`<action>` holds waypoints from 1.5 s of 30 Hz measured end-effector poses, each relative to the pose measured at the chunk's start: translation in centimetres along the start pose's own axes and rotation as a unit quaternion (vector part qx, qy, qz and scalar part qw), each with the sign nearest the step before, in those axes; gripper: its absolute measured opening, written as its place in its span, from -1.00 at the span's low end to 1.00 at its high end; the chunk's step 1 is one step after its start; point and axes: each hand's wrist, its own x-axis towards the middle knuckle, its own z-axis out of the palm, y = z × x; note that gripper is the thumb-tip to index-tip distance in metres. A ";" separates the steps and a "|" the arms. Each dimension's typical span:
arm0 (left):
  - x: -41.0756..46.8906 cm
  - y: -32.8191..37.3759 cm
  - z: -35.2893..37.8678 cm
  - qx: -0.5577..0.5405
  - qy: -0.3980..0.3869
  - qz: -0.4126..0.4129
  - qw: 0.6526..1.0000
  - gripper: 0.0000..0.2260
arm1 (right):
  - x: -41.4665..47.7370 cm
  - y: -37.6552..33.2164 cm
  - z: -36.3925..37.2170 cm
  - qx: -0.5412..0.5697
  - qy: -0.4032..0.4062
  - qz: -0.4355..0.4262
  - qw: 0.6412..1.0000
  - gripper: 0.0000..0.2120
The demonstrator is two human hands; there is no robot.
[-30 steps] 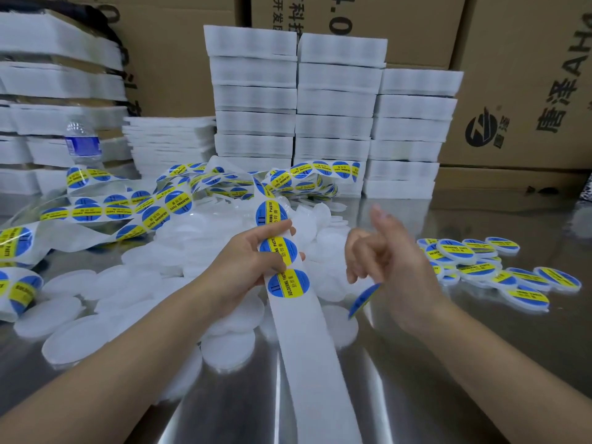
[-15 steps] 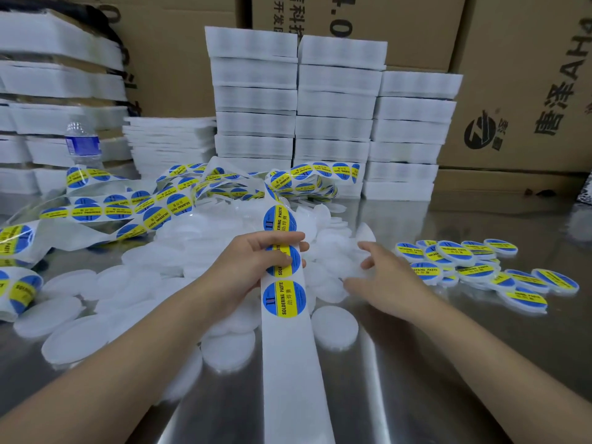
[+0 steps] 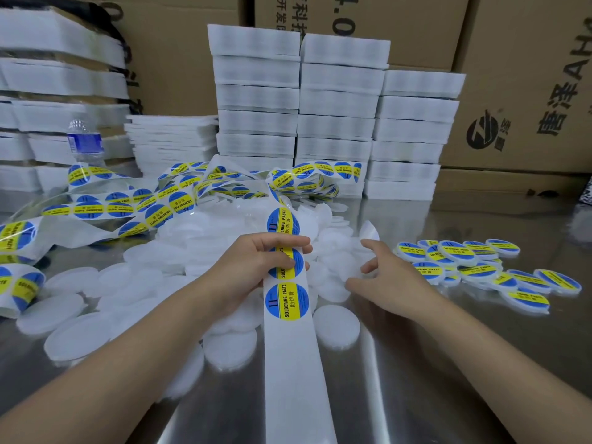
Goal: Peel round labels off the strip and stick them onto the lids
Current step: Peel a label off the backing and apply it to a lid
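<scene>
Right grip [image 3: 382, 275] has dropped to the round white lids [image 3: 336, 326], fingers spread; left grip [image 3: 253, 264] pinches the paper strip [image 3: 294, 363] at centre.

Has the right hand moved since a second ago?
Yes. The right hand has dropped from a raised pose down onto the plain lids, just left of the labelled lids.

Your frame: bright, even overhead light, soft shadows. Glare streaks on steel table [image 3: 368, 379], lower centre. White lids [image 3: 336, 325] blown out, edges merge. Foam stacks [image 3: 256, 72], upper centre, smeared. Wide-angle bowing at L/R edges.
</scene>
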 end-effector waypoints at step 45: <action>-0.3 0.4 0.6 0.039 0.030 -0.045 0.998 -0.92 | -3.7 -4.3 1.0 0.059 0.224 -0.311 0.922 -0.23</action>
